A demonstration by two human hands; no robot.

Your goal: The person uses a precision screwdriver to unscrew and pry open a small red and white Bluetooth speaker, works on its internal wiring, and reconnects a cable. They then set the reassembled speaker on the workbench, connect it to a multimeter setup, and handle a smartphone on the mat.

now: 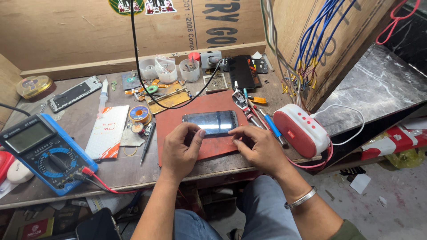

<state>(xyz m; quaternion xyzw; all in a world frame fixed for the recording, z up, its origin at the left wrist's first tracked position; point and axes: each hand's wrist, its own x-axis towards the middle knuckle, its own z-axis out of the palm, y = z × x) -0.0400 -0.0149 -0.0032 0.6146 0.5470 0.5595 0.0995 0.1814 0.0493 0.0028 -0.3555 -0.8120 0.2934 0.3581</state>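
The phone (210,122) has a glossy glass face and lies on a matt red mat (178,118). The counter (124,171) is rough, worn wood. The meter (44,151) is blue plastic; the bangle (301,198) is shiny metal.

Dark phone screen (210,122) at centre on a red mat (178,129); grey multimeter display (26,137) far left; white-and-orange packet (106,132) between them.

phone (210,122): near edge sat under both hands, couldn't see it
left hand (180,149): fingertips curled out of sight
right hand (258,147): thumb tucked away underneath
multimeter (44,152): one corner cut by the frame's left edge
little cups (167,70): contents too tiny to make out
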